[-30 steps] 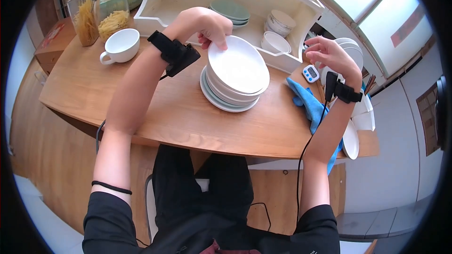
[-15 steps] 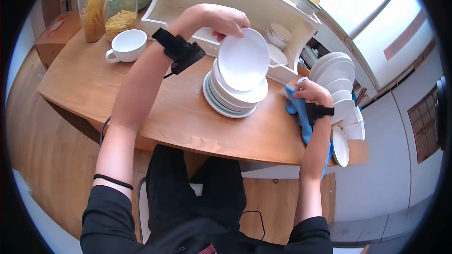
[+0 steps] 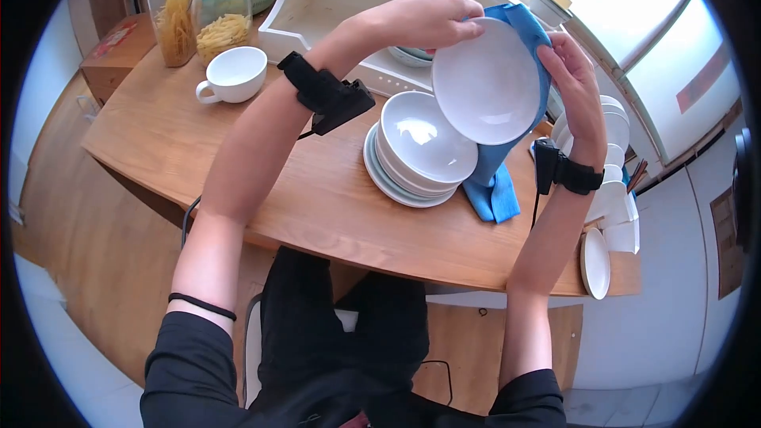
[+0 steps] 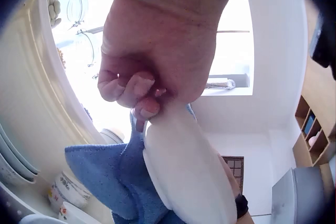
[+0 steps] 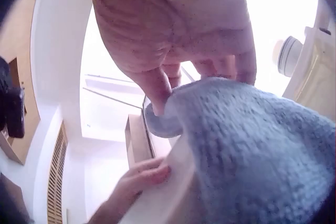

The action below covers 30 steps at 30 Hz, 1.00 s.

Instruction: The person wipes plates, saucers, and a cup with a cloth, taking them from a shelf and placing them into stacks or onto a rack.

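Foremost, a smooth, round white dish [image 3: 487, 83] is pinched at its rim by the curled thumb and fingers of the left hand [image 3: 432, 20]. A soft, nubby blue cloth [image 5: 252, 145] is gripped in the bent fingers of the right hand [image 3: 577, 83], pressed against the dish's edge. The dish is held up, tilted, near a stack of glossy bowls [image 3: 428, 139]; the wood-grained table [image 3: 317, 214] is also occupied by a loop-handled cup [image 3: 238, 71] and a clear jar [image 3: 224, 8].
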Tool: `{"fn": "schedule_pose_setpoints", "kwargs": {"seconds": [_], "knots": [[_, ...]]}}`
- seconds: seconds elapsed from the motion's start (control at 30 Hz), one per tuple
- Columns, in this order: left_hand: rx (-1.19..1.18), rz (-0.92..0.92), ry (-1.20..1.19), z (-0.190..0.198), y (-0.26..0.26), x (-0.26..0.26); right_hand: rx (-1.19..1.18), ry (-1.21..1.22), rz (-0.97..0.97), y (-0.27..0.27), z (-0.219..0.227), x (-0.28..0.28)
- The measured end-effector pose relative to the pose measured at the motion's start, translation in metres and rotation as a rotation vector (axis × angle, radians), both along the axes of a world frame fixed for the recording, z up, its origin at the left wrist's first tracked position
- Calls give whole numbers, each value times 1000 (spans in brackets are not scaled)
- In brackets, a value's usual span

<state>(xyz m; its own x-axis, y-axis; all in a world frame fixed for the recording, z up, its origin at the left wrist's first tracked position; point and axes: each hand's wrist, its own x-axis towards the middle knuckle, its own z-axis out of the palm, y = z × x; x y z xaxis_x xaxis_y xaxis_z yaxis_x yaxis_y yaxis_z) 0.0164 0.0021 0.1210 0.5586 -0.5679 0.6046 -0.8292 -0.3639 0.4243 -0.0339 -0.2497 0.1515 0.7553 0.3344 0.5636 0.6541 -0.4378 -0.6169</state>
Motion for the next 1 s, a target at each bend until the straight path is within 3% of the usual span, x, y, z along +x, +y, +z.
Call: {"fn": "schedule_pose_setpoints", "kwargs": {"seconds": [0.27,0.33,0.43,0.47,0.6,0.67,0.77,0.9,0.97,1.0], "knots": [[-4,9,-179,-7,2,21,-175,71,1,5,-12,11],[-70,-48,-353,-3,7,25,-191,107,-8,5,-12,7],[-143,74,-469,11,17,18,-269,-61,23,12,-14,5],[-132,101,-325,17,21,8,-259,-75,6,15,-14,4],[-312,174,-311,16,18,5,-145,-92,-37,22,-17,7],[-384,288,-180,22,13,-9,-81,-75,-70,24,-18,6],[-562,257,-290,12,2,0,-29,-111,-70,21,-16,12],[-515,303,-227,4,-5,1,-79,-202,-105,3,-14,20],[-97,241,145,5,2,11,-118,-234,-92,-6,-11,20],[-96,241,146,5,1,7,-175,-260,-89,-7,-10,17]]}}
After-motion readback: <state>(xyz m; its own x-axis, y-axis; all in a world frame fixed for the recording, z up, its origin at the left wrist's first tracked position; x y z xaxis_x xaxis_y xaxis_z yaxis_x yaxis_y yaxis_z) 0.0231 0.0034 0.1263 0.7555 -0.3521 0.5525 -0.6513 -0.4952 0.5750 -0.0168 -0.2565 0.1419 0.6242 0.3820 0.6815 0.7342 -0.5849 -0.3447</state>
